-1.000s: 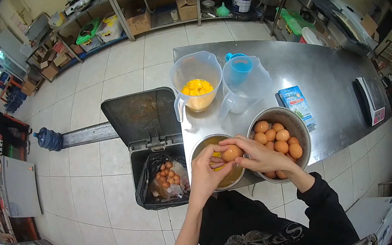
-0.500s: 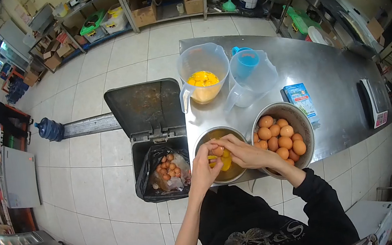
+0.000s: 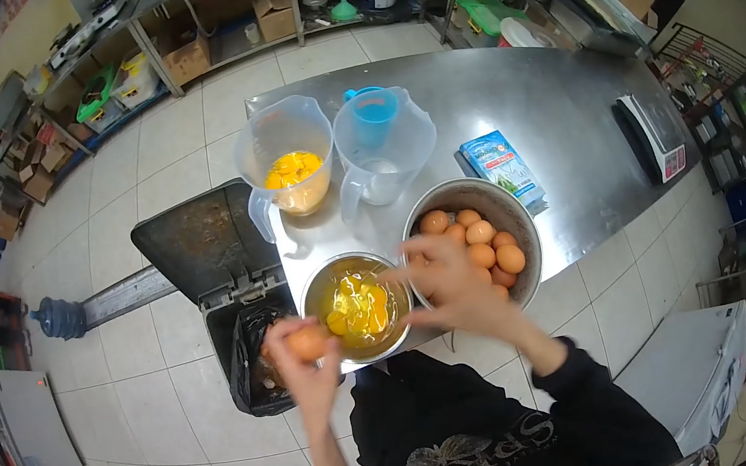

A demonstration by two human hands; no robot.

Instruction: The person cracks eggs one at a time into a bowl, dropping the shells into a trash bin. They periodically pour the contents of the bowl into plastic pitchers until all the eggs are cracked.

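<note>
Head view shows an eggshell [image 3: 309,342], brown and rounded, pinched in the fingers of the left hand [image 3: 304,368], which is closed around it above the open black-lined trash bin [image 3: 254,369]. At about three o'clock from that shell sits a steel bowl of cracked eggs [image 3: 357,307], yolks and whites pooled inside, at the near edge of the steel table [image 3: 558,121]. The right hand [image 3: 452,284] hangs past the bowl's right rim, fingers spread and loosely curled, next to the bowl of whole eggs [image 3: 474,238]; whether it holds anything cannot be told. At roughly twelve o'clock from the cracked eggs stands a clear jug of yolks [image 3: 289,164], and just to its right a second clear jug [image 3: 381,151] with a blue cup [image 3: 373,114] inside. A blue carton [image 3: 502,167] lies at two o'clock from the egg bowl, and a kitchen scale [image 3: 654,131] sits farther right near the table edge.
</note>
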